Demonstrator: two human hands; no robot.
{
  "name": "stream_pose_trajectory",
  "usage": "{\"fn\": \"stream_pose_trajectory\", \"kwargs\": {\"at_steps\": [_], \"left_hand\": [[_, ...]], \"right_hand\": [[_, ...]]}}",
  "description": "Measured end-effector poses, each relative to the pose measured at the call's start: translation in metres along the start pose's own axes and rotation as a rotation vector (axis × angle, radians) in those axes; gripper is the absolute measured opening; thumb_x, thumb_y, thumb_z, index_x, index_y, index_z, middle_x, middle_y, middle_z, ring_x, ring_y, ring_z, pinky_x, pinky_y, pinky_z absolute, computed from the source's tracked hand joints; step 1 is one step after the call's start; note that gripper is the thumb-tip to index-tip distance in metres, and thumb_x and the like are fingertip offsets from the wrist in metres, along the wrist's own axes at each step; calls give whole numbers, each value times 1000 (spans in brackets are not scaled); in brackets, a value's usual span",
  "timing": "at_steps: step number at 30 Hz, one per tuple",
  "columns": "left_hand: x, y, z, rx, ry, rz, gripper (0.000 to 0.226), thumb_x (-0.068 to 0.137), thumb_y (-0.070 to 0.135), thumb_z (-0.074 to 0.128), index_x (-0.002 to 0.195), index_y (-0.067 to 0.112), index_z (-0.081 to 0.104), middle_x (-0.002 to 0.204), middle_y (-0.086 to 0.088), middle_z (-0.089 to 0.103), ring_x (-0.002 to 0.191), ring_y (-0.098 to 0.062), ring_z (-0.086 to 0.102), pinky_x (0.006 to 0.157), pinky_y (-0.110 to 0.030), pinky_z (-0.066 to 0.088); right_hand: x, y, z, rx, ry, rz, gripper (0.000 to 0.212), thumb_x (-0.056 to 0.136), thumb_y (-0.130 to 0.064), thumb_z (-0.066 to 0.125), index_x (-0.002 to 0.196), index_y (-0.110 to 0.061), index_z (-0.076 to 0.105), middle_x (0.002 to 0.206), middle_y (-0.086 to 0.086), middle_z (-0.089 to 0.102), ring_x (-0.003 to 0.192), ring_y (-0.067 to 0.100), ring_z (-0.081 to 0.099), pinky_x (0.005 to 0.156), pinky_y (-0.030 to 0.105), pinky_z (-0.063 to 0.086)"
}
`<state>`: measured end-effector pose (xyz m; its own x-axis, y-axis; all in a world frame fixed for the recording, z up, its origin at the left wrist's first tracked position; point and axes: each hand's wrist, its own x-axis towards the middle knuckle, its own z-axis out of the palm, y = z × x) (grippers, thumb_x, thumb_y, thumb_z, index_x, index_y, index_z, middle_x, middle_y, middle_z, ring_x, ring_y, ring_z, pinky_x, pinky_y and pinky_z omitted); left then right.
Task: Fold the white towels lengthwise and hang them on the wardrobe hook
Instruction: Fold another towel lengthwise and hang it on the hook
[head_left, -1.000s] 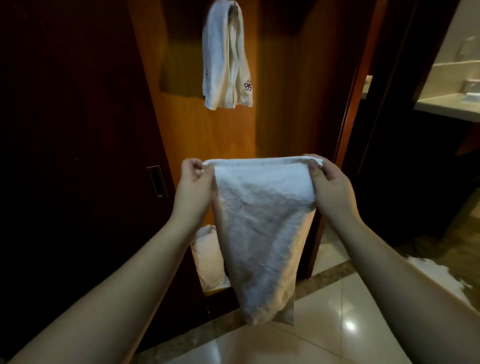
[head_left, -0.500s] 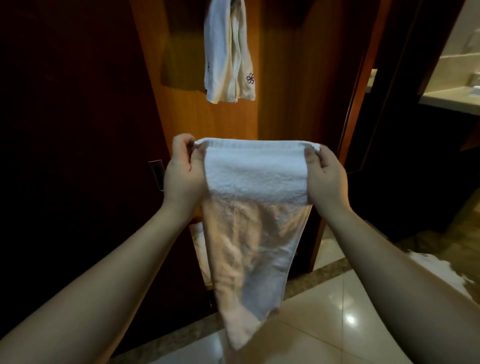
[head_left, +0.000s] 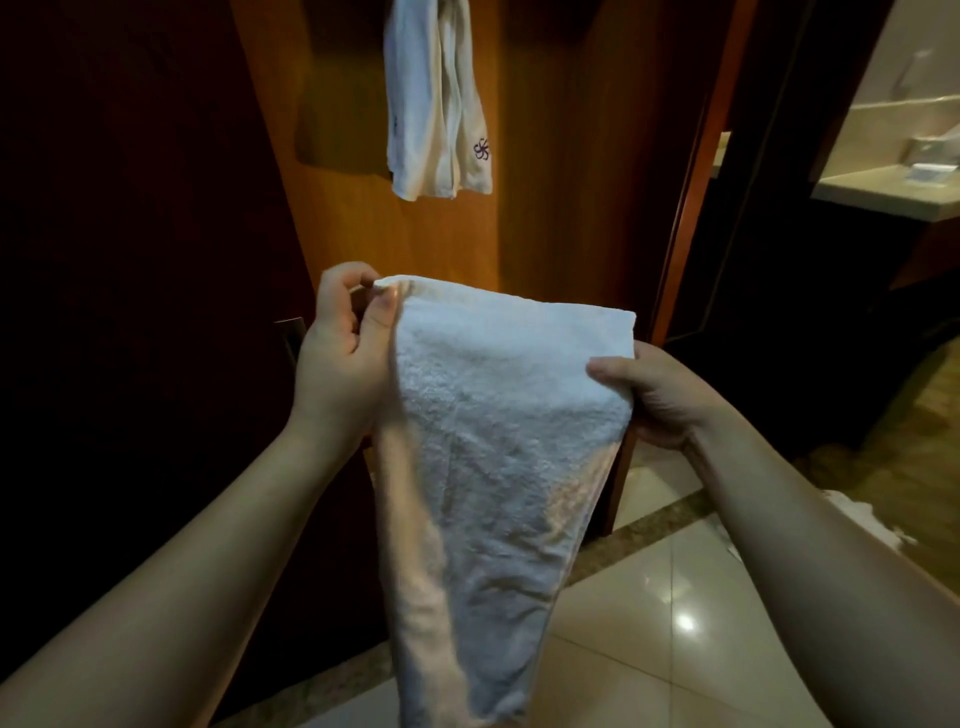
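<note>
Before the wooden wardrobe panel (head_left: 561, 171), a white towel (head_left: 498, 467) is held up by both hands and hangs down toward the tiled floor (head_left: 675, 639), narrowing to its lower end near the bottom edge of the view. Its upper left corner is pinched by the left hand (head_left: 340, 358), with the thumb laid against the front of the cloth and the other fingers curled behind it. Its right edge, somewhat lower, is gripped by the right hand (head_left: 657, 392); the thumb is pressed across the front of the fabric while the remaining fingers are hidden behind it. Each grip is thus clamped on the towel. The top hem is slanted, higher on the left than on the right.

Above, a second white towel (head_left: 434, 104) is seen hanging against the wardrobe panel, folded into a narrow strip, with a small dark embroidered emblem (head_left: 482, 150) near its lower right corner. What it hangs from is cut off by the top of the view. A dark door (head_left: 130, 312) is seen at left, and a pale table (head_left: 883, 192) at far right. Something white (head_left: 862, 514) is glimpsed on the floor beyond the right forearm; it cannot be identified.
</note>
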<state>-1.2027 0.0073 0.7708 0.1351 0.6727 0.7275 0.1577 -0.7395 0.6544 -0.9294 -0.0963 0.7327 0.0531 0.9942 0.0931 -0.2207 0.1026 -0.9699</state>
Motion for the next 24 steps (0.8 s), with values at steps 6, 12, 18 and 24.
{"fn": "stream_pose_trajectory", "kwargs": {"at_steps": [6,12,18,24], "left_hand": [[-3,5,-12,-76,-14,68,10,100,44,51,99,54,48,86,31,58,72,6,53,65,-15,43],[9,10,-21,-209,20,118,17,96,56,57,110,50,49,89,30,62,73,9,55,64,-9,44],[-35,-35,2,-716,-472,-920,89,49,55,93,119,6,66,103,-9,77,84,-20,76,64,-29,60],[-59,-61,16,-744,-474,-983,36,85,35,70,110,9,74,117,-16,73,106,-30,72,74,-32,60]], "right_hand": [[-8,-1,18,118,126,-122,42,74,-24,86,112,-10,74,114,17,73,105,30,71,84,38,59],[-5,-18,32,221,71,-184,34,81,-28,78,111,-13,77,120,17,71,114,32,68,90,39,57],[2,10,35,216,99,-46,33,101,-22,57,123,3,59,109,20,74,94,28,75,71,32,61],[-2,28,-1,148,162,81,51,89,-30,73,131,-3,62,130,23,65,120,38,64,90,43,57]]}}
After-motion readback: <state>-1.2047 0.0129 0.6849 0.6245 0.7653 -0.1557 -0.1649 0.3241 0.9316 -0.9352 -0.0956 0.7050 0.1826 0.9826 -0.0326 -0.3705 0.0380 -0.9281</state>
